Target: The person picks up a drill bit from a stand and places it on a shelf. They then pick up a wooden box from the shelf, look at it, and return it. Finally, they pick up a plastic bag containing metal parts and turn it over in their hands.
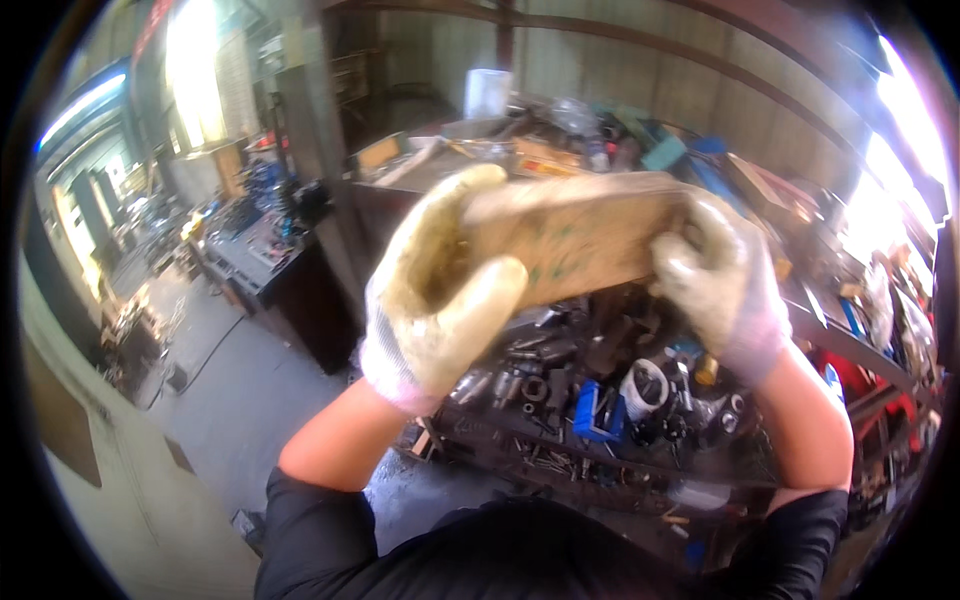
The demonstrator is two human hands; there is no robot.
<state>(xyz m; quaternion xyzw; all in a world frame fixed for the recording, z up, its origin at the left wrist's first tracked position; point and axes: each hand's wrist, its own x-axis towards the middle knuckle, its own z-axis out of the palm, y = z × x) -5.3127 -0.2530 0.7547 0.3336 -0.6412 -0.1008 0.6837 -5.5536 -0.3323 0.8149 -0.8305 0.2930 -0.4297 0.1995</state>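
A worn, brown wooden box or block [590, 240] with faint green marks on its side is held up in front of me, above a cluttered bench. My left hand [435, 290], in a pale, stained work glove, grips its left end, thumb on the near face. Around the right end my right hand [715, 270] is closed, in a similar glove, fingers curled on the near face. The box's edges are blurred, and its far side is hidden.
Below the box, the bench's lower shelf carries many metal parts, a blue bin [598, 412] and a white round container [645, 388]. A white bucket [488, 94] stands on the crowded upper shelf. At left is a dark workbench [290, 290] with tools on top.
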